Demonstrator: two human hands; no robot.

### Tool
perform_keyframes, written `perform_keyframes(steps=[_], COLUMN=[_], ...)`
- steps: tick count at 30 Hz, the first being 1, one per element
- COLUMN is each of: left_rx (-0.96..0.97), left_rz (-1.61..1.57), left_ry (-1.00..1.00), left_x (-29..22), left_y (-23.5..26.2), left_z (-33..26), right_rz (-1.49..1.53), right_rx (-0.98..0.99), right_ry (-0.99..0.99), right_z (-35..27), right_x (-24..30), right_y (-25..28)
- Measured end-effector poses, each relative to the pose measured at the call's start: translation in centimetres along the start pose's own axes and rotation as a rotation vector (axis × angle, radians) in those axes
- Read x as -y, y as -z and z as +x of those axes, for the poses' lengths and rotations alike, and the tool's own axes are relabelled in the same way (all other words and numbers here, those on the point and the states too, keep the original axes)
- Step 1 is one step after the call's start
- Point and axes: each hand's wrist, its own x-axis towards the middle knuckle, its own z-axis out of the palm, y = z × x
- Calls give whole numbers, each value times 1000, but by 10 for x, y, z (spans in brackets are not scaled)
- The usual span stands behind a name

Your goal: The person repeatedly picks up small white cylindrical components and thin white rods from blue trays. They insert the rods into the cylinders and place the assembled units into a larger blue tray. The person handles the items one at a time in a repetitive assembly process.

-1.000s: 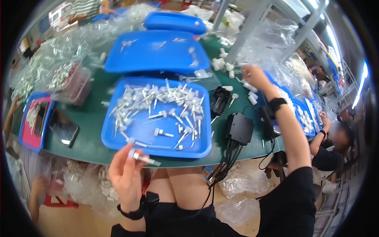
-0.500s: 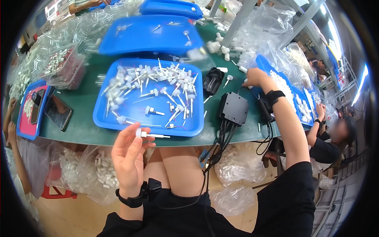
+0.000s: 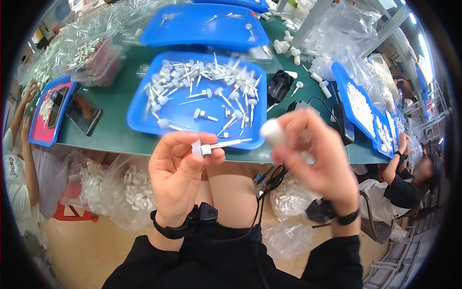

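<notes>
My left hand [image 3: 177, 176] pinches a white plastic stem piece [image 3: 207, 149] between thumb and fingers, its thin rod pointing right. A rounded white plastic cap [image 3: 273, 131] is gripped at the fingertips of my right hand [image 3: 317, 159], which is blurred by motion. Cap and stem piece are a short gap apart, in front of the near edge of a blue tray [image 3: 140, 124]. Many similar stem pieces [image 3: 183, 79] lie loose in that tray, mostly heaped toward its far side.
Behind stands another blue tray [image 3: 197, 33] with a few pieces. A phone [image 3: 83, 114] and clear tub [image 3: 96, 65] sit left. Black box [image 3: 339, 120], cables and blue trays of white parts [image 3: 361, 108] are to the right. Co-workers sit both sides.
My right hand has come from the table's right side to the middle, bringing a white cap. My left hand still holds the stem piece. The view has shifted slightly.
</notes>
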Motion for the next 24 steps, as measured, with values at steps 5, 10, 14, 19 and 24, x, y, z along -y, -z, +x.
perform_keyframes(steps=[5, 10, 14, 19, 24], left_rx=[47, 93, 73, 140, 150], left_rz=[37, 60, 5, 41, 171], left_ry=[-39, 19, -5, 67, 82], left_x=[-6, -2, -8, -1, 2], left_y=[-1, 5, 9, 4, 11], left_z=[-4, -13, -17, -18, -17], right_rz=[459, 243, 108, -12, 74], right_rx=[-401, -423, -372, -395, -466], right_ry=[-22, 115, 130, 130, 161], right_z=[-31, -33, -39, -36, -38], right_x=[-4, -11, -14, -16, -26], right_y=[-47, -66, -61, -66, -68])
